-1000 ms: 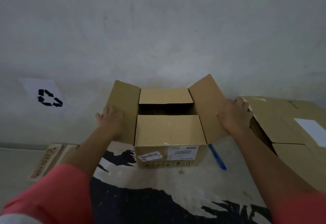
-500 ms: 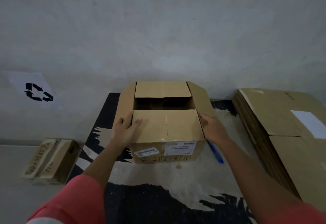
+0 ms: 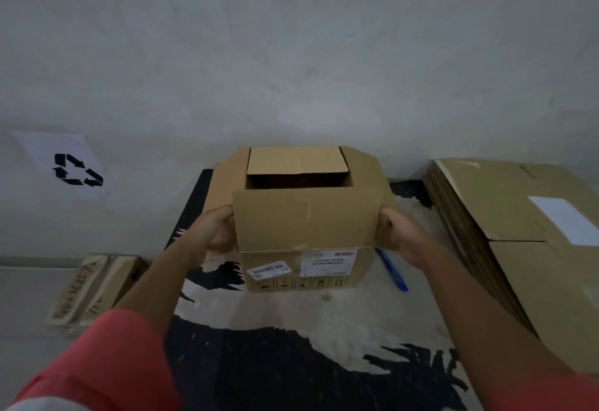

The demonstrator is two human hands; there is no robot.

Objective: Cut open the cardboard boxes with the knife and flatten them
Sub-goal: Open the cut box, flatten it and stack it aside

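Open box [image 3: 304, 219] gripped at both sides, left hand [image 3: 215, 232] and right hand [image 3: 400, 232] curled round it; knife [image 3: 390, 269] lies just beside

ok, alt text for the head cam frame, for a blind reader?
A person's left hand and right hand grip opposite sides of a cardboard box with partly open top flaps, on a black-and-white mat by a grey wall. A blue knife lies between the box and a stack of flattened cardboard; a recycling sign is at left.
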